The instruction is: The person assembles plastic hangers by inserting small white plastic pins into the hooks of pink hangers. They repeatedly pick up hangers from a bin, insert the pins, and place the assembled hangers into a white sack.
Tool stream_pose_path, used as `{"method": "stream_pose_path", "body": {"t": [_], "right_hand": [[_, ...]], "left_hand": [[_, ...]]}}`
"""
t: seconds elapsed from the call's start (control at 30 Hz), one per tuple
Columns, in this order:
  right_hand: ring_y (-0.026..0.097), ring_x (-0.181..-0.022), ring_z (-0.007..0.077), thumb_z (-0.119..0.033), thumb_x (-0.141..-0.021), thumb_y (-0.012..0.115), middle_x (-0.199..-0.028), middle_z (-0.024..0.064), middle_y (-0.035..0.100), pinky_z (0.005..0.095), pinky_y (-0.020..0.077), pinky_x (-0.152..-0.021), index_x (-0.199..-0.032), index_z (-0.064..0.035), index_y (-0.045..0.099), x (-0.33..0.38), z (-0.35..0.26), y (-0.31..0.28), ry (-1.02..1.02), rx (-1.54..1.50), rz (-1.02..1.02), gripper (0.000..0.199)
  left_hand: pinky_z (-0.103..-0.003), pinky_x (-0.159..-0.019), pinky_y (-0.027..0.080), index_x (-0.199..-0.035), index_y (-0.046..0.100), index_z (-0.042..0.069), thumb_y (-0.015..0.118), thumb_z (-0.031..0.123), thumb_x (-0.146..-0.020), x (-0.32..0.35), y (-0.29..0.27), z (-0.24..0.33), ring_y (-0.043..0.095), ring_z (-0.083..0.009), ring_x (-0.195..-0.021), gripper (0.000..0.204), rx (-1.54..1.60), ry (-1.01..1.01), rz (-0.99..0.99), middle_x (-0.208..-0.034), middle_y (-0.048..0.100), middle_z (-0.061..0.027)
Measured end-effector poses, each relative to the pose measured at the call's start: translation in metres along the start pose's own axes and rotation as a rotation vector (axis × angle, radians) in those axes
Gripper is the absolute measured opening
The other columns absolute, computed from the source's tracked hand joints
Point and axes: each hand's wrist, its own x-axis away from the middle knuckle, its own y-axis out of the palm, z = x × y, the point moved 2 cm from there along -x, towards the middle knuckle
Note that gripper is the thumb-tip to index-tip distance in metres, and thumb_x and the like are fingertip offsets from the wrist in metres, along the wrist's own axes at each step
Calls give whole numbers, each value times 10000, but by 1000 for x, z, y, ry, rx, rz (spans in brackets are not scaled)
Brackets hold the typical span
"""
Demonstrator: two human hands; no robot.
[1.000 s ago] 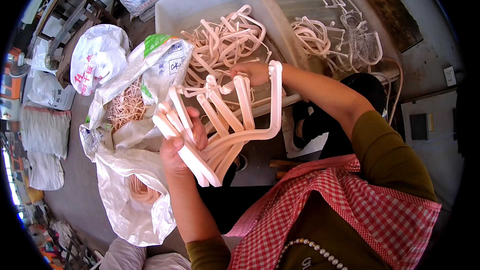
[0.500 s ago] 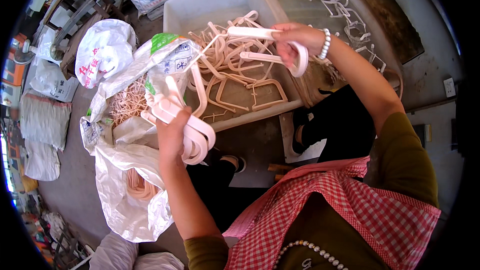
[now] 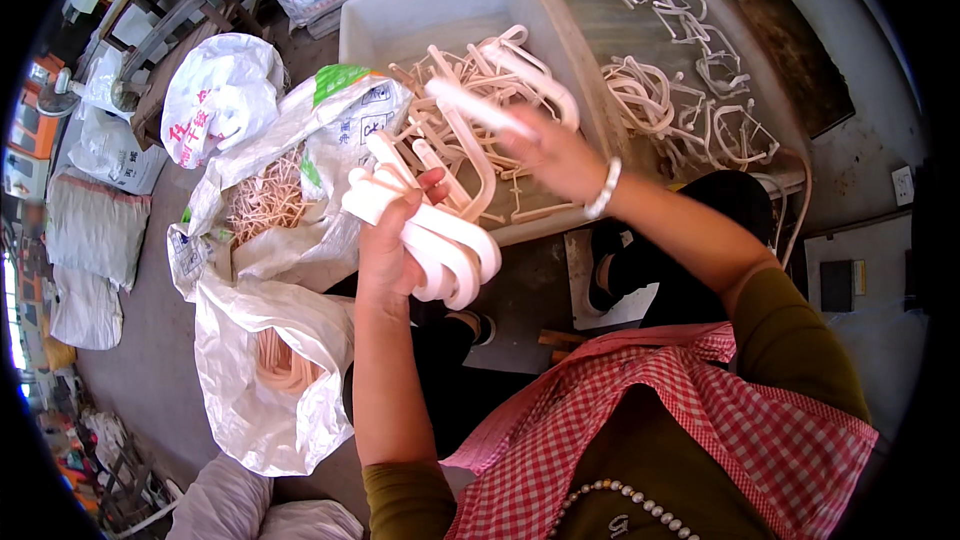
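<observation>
Moved nearer the tub (image 3: 420, 15), the left hand (image 3: 385, 248) is closed around jutting pale strips (image 3: 452, 231).

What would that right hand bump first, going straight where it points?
Past the pale strip it holds, the right hand would probably meet the pink pieces heaped in the white bin, though depth is unclear.

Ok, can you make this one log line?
left hand: holding pale bent pieces | right hand: motion-blurred, at another piece | white bin: tangled pieces inside
</observation>
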Motion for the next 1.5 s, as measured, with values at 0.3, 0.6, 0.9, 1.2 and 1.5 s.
{"method": "stream_pose_path", "body": {"t": [0.3,0.6,0.9,1.2,1.5], "right_hand": [[630,-846,244,-241,-958,432,-923,111,636,321,483,-762,-1188,-44,522,20,-11,47,-109,-221,-69,315],[572,-985,308,-120,-818,622,-1064,128,608,390,437,-876,-1051,-33,584,-45,-27,32,-564,385,161,252],[596,-662,263,-287,-929,500,-701,74,584,387,464,-612,-884,-83,567,-33,-47,-19,-401,818,-223,219],[278,-400,44,-309,-980,423,-624,-31,440,206,223,-380,-950,-116,520,32,-17,10,637,-1281,-472,218],[560,-975,259,37,-828,537,-1192,144,451,329,476,-824,-1323,-58,388,24,-21,-1,-234,232,-207,525]], "left_hand": [[-435,-965,448,-1311,372,-23,609,133,-798,-2,4,-16,553,-315,-1088,586,257,-60,-153,-1196,551,-215],[-402,-829,523,-1212,437,-18,650,138,-781,6,9,-15,608,-265,-932,505,73,-91,-152,-1034,590,-183],[-315,-714,501,-1107,549,-8,664,86,-729,6,-2,-9,636,-197,-790,406,-892,193,115,-857,644,-104],[-328,-703,482,-1048,553,1,707,159,-708,4,17,-26,621,-217,-783,405,-1064,353,87,-873,641,-114],[-281,-700,466,-993,576,-11,684,97,-733,3,11,-24,572,-129,-781,301,-700,71,71,-870,618,-42]]}}
